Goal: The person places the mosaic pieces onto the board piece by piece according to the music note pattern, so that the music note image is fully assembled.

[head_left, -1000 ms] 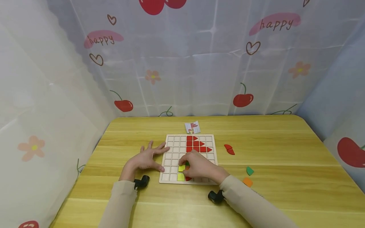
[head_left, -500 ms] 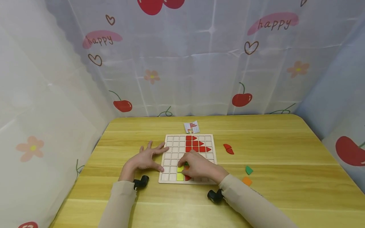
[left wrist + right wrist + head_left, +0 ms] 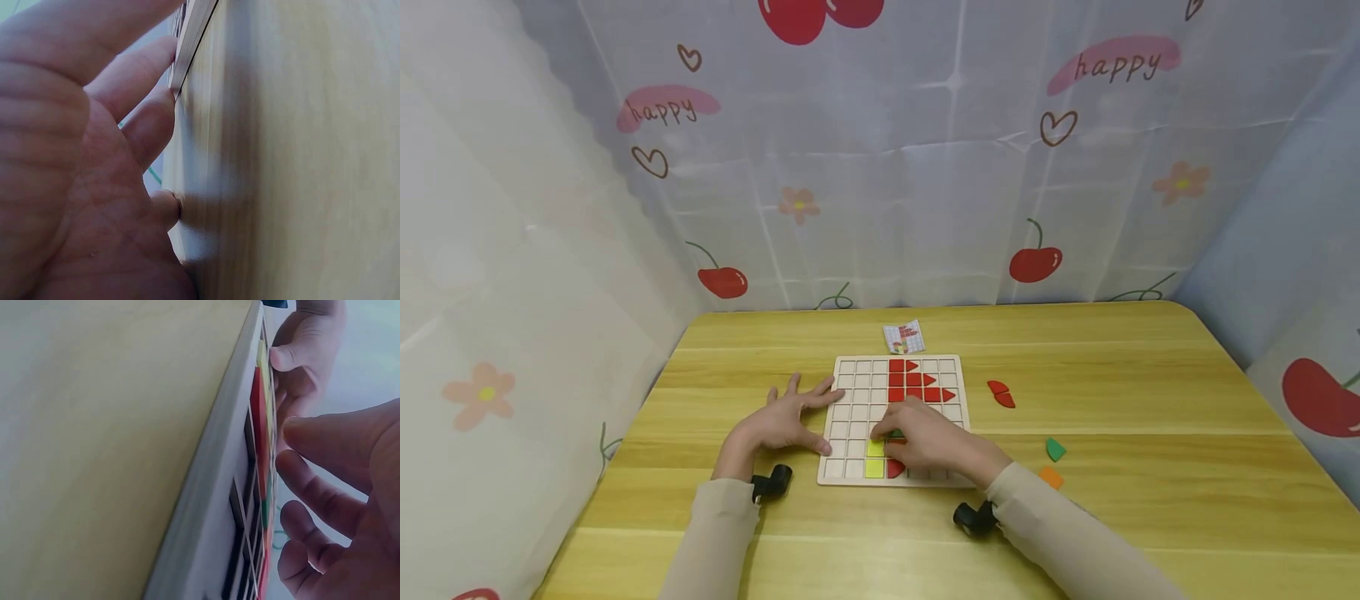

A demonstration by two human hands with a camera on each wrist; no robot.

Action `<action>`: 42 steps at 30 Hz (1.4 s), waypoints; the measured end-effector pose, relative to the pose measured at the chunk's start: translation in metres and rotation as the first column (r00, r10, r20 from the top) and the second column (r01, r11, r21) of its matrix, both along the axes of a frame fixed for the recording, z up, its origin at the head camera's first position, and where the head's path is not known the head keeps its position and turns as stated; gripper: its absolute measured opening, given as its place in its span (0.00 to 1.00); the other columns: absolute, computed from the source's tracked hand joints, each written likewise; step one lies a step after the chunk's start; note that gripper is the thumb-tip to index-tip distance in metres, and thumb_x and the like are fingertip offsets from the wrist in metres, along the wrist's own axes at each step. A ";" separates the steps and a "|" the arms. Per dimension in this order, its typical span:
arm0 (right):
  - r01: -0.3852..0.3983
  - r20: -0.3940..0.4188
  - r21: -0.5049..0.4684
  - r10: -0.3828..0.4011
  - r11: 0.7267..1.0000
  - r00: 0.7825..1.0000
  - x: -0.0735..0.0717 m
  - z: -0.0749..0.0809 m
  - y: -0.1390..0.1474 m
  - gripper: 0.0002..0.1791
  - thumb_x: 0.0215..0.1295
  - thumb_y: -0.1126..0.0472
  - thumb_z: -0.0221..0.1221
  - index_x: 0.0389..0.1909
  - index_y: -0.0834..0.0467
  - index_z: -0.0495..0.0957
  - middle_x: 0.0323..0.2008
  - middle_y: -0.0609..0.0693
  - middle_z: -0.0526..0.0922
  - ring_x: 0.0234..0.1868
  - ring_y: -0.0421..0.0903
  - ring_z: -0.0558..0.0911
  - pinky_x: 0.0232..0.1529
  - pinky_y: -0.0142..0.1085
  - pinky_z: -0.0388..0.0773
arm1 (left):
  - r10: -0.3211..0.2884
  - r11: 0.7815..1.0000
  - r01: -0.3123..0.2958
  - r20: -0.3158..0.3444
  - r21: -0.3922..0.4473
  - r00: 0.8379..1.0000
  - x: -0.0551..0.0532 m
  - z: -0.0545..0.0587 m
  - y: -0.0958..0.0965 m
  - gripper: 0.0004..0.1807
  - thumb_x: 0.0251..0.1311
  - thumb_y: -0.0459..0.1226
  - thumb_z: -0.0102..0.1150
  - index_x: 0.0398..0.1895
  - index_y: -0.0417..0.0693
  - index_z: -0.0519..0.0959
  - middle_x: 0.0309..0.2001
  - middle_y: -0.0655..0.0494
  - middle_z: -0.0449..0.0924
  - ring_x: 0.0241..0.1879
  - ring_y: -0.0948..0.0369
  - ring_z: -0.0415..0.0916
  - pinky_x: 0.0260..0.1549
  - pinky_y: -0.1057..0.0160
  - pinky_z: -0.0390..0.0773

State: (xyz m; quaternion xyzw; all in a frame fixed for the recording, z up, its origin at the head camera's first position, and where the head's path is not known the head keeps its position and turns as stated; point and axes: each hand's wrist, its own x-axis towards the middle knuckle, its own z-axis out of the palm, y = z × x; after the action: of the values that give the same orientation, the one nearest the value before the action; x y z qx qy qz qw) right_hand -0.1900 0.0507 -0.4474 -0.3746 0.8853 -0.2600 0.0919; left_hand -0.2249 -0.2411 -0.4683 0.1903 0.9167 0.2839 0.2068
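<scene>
A wooden grid board (image 3: 850,412) lies on the table, with red square and pointed tiles (image 3: 914,380) in its far rows. My left hand (image 3: 779,418) has its fingers spread, thumb and fingertips resting at the board's left edge. Over the lower middle of the grid is my right hand (image 3: 931,437), thumb and fingers bent loosely and apart. No piece shows between them in the right wrist view. Below and beside its fingertips are two yellow squares (image 3: 875,469), a red rounded piece (image 3: 895,469) and a partly covered green piece (image 3: 895,433). The right hand hides other cells.
A small printed pattern card (image 3: 904,337) lies behind the board. To the right are two loose red pieces (image 3: 1002,394), a green piece (image 3: 1056,450) and an orange piece (image 3: 1051,477). A patterned curtain (image 3: 880,217) hangs behind the table.
My right hand has shifted slightly to the right, uncovering more of the red rounded piece. My left hand keeps its place at the board's edge.
</scene>
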 end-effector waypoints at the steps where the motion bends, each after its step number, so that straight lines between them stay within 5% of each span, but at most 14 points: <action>1: -0.003 -0.005 -0.013 0.003 1.000 1.000 0.001 0.001 0.003 0.12 0.68 0.63 0.64 0.49 0.54 0.89 0.47 0.46 0.88 0.50 0.45 0.80 0.57 0.42 0.76 | 0.000 1.000 0.000 0.001 0.001 1.000 0.000 0.000 0.000 0.54 0.46 0.58 0.79 0.79 0.73 0.62 0.83 0.70 0.45 0.82 0.40 0.16 0.72 0.27 0.19; 10: 0.018 -0.018 -0.059 -0.020 0.998 1.000 0.003 0.009 0.038 0.10 0.66 0.64 0.66 0.46 0.54 0.90 0.44 0.44 0.89 0.46 0.44 0.82 0.54 0.42 0.78 | -0.001 1.000 0.001 -0.003 0.003 1.000 0.000 -0.002 0.000 0.54 0.47 0.56 0.79 0.79 0.72 0.62 0.83 0.69 0.45 0.82 0.40 0.17 0.72 0.28 0.18; 18: 0.094 0.020 -0.022 -0.094 0.995 0.995 0.011 0.020 0.083 0.11 0.66 0.62 0.68 0.48 0.50 0.88 0.49 0.40 0.87 0.53 0.46 0.78 0.56 0.46 0.77 | -0.007 1.000 0.007 -0.012 -0.007 1.000 -0.002 0.000 -0.001 0.54 0.47 0.55 0.79 0.79 0.70 0.62 0.84 0.67 0.46 0.82 0.38 0.18 0.72 0.28 0.18; 25: 0.050 -0.030 -0.031 -0.051 0.998 0.998 0.020 0.022 0.123 0.13 0.66 0.65 0.67 0.51 0.52 0.86 0.53 0.43 0.86 0.57 0.49 0.82 0.59 0.52 0.79 | -0.006 1.000 0.006 -0.002 0.000 1.000 -0.001 0.001 0.000 0.54 0.47 0.55 0.79 0.79 0.71 0.62 0.84 0.67 0.45 0.81 0.38 0.17 0.72 0.28 0.18; 42: 0.016 0.007 0.037 -0.016 0.999 1.000 0.041 0.013 0.188 0.22 0.62 0.64 0.70 0.57 0.45 0.83 0.57 0.41 0.83 0.57 0.45 0.79 0.57 0.43 0.79 | -0.004 1.000 0.004 -0.001 0.003 1.000 -0.002 0.001 -0.001 0.54 0.46 0.55 0.79 0.79 0.70 0.62 0.84 0.66 0.45 0.81 0.38 0.17 0.72 0.28 0.18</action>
State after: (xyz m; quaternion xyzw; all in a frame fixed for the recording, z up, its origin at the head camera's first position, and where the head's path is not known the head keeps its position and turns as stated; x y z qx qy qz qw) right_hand -0.1489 0.2389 -0.4341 -0.3647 0.8925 -0.2458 0.0999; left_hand -0.2269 -0.2419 -0.4677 0.1926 0.9161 0.2849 0.2064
